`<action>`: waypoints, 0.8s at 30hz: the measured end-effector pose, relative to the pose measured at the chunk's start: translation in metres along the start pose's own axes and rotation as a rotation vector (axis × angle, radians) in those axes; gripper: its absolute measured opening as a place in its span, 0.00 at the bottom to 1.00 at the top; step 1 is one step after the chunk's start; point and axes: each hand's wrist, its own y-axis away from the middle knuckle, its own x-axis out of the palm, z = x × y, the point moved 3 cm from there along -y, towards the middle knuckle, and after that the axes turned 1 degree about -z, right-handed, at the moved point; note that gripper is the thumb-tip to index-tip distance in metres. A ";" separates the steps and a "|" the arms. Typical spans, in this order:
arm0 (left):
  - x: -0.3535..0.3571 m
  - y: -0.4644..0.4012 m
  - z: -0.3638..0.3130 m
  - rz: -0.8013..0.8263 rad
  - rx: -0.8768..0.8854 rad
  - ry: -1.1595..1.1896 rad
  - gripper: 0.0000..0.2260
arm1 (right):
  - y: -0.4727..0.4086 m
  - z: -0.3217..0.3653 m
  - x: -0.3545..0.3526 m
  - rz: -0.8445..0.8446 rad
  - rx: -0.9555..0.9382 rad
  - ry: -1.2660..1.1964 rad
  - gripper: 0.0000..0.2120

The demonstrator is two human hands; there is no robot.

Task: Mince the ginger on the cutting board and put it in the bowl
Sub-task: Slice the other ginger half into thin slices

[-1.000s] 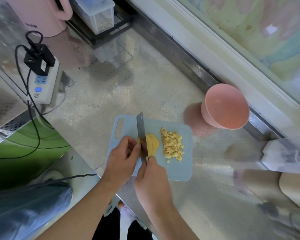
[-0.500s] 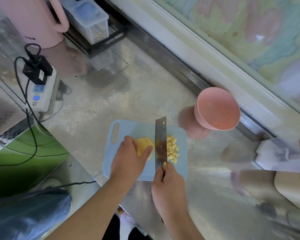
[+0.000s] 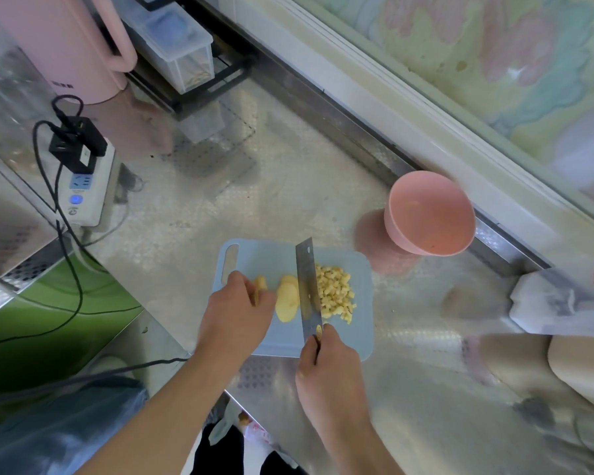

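Observation:
A light blue cutting board (image 3: 271, 258) lies on the steel counter. Yellow ginger slices (image 3: 286, 299) lie fanned at its middle, and a heap of small ginger cubes (image 3: 335, 295) sits to their right. My right hand (image 3: 326, 368) grips the handle of a cleaver (image 3: 307, 279), whose blade stands on edge between the slices and the cubes. My left hand (image 3: 240, 313) pinches one ginger piece (image 3: 259, 286) just left of the slices. An empty pink bowl (image 3: 429, 212) stands beyond the board's right corner.
A white power strip (image 3: 86, 190) with black plugs and cables lies at the left. A pink jug (image 3: 66, 46) and a clear lidded box (image 3: 172, 46) stand at the back. A white plastic bag (image 3: 556, 303) lies at the right, near a wall ledge.
The cleaver has moved from the left of the slices to their right, beside the cubes. My left hand slid left off the slices, taking one piece with it.

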 end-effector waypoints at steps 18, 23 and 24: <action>-0.003 0.012 -0.013 0.084 0.400 -0.192 0.11 | -0.006 -0.002 -0.008 -0.075 0.037 0.004 0.10; 0.031 0.013 -0.037 0.157 0.415 -0.380 0.09 | -0.007 -0.009 -0.015 -0.119 0.059 -0.026 0.11; 0.035 0.013 -0.039 0.152 0.415 -0.397 0.07 | -0.007 -0.010 -0.016 -0.119 0.062 -0.033 0.11</action>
